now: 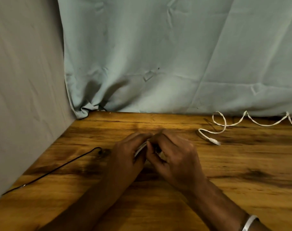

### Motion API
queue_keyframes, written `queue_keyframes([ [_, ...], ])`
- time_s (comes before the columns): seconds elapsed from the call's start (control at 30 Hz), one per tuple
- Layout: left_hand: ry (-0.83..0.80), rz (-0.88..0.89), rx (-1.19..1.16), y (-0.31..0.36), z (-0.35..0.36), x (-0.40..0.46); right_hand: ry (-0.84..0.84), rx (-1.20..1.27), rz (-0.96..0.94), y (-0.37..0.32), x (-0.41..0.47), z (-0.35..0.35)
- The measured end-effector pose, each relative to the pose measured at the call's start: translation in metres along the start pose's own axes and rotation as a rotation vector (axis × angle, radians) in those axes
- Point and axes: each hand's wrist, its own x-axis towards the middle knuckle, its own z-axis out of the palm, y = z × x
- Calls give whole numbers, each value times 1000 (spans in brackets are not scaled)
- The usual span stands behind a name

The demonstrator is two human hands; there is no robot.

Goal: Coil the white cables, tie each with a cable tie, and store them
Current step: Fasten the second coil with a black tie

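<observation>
Both hands bunched over a small white coiled cable [140, 148] at the middle of the worn brown wooden table [242, 172].

The left hand [130, 152] grips the coil, its white strands showing between the hands; the right hand [173, 155] curls in close, seemingly pinching at the bundle, though what it holds is hidden; this looks like the tying step; next the tie must be cinched without the loops springing; a second loose white cable [225, 125] lies uncoiled far right near the pale green cloth backdrop [158, 55]; a thin black cord [58, 169] trails left.
</observation>
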Motion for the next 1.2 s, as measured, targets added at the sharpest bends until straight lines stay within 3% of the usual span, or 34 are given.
queue_keyframes([
  [0.23,-40,-63,-20,-6,1,-1,-81,101,57,0,-2,5],
  [0.33,66,-162,-98,-7,0,1,-46,278,252,3,2,4],
  [0.4,125,-280,-197,-9,-2,4,-9,359,488,11,3,3],
  [0.53,157,-426,-446,-11,-3,7,-234,686,857,16,-1,5],
  [0.63,163,-472,-567,-10,2,4,-331,911,882,-4,0,8],
  [0.73,250,-493,-517,-4,8,-1,-246,1014,895,-18,-4,21],
  [0.83,332,-511,-484,3,12,-3,-151,966,868,-23,-2,30],
  [0.93,244,-598,-598,5,17,0,-14,906,860,-21,0,31],
  [1.07,16,-731,-758,-4,18,5,122,961,1067,-5,2,26],
  [1.2,0,-635,-429,-19,10,4,146,1158,1235,-5,5,22],
])
